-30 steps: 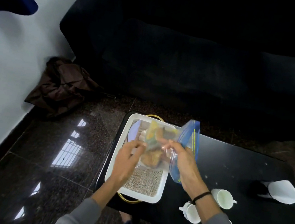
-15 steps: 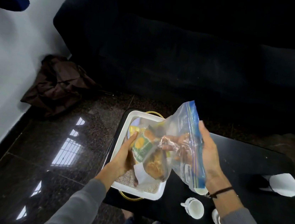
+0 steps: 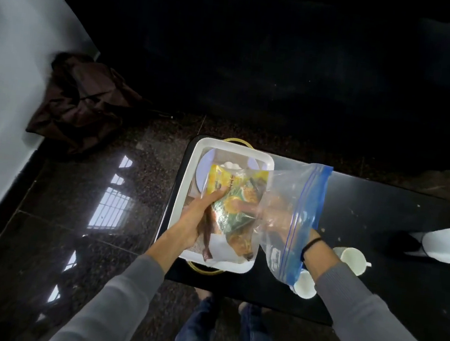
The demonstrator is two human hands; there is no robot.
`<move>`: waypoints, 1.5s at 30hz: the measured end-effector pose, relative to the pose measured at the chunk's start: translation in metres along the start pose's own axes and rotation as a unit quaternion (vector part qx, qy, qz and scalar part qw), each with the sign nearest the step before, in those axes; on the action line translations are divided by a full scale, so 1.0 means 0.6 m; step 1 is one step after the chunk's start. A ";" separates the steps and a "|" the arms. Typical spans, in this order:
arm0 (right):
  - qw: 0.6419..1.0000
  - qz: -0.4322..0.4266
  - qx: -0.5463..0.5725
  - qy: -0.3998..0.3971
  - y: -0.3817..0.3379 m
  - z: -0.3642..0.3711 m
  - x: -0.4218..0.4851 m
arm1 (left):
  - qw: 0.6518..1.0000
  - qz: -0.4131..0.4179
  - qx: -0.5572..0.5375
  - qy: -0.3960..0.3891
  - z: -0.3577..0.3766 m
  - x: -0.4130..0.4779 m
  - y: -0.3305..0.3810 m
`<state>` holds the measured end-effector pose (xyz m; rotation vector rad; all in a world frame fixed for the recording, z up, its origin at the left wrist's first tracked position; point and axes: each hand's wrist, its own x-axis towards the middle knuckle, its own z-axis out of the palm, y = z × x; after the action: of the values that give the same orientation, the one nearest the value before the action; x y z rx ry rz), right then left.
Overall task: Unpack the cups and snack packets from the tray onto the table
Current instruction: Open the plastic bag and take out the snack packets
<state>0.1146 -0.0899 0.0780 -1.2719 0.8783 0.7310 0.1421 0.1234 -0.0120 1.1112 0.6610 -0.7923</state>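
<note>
- So the snack packets (image 3: 233,197) are mostly clear of the zip bag (image 3: 298,185) now. A second ago both hands were bunched on the bag down in the tray (image 3: 180,193); half a second ago it was lifted with the packets half inside.
- The bag has since swung right over the table (image 3: 383,212), looking pretty much emptied.
- To me that means the packets are freed but not unpacked yet, since they're hanging just above the tray, not on the table.
- Left hand (image 3: 197,221): reaching in from the near-left, fingers wrapped round the lower end of the packets, thumb on the yellow one — a firm hold.
- Right hand (image 3: 311,235): wrist by the blue zip strip, the rest blurred through the plastic, so I can't tell if the fingers are pinching anything.
- Two cups (image 3: 351,261) (image 3: 304,285) are already on the table by the right forearm.
</note>
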 end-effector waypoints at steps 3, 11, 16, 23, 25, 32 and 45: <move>0.999 -0.024 -0.036 -0.014 0.000 0.021 -0.010 | 1.000 0.004 -0.019 0.008 0.005 -0.001 -0.006; 0.995 -0.091 -0.032 0.013 -0.021 0.005 -0.014 | 0.983 0.026 0.071 0.170 -0.034 0.014 -0.021; 0.984 -0.123 -0.028 0.126 -0.009 -0.057 0.026 | 0.954 0.056 0.107 0.274 -0.059 0.021 -0.027; 0.954 -0.177 0.025 0.239 -0.003 -0.088 0.060 | 0.928 0.057 0.236 0.283 -0.101 0.023 -0.045; 0.950 -0.202 0.003 0.236 -0.001 -0.089 0.078 | 0.923 0.054 0.242 0.296 -0.113 0.028 -0.051; 0.916 -0.209 -0.131 0.316 -0.011 -0.087 0.132 | 0.910 0.074 0.213 0.347 -0.134 0.038 -0.049; 0.902 -0.307 -0.130 0.275 -0.019 -0.044 0.211 | 0.933 0.084 0.155 0.315 -0.146 0.039 -0.081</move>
<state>0.1827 -0.1195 -0.0286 -1.9229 0.7606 -0.0343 0.1087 0.1900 -0.0834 1.7172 0.9779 -0.3862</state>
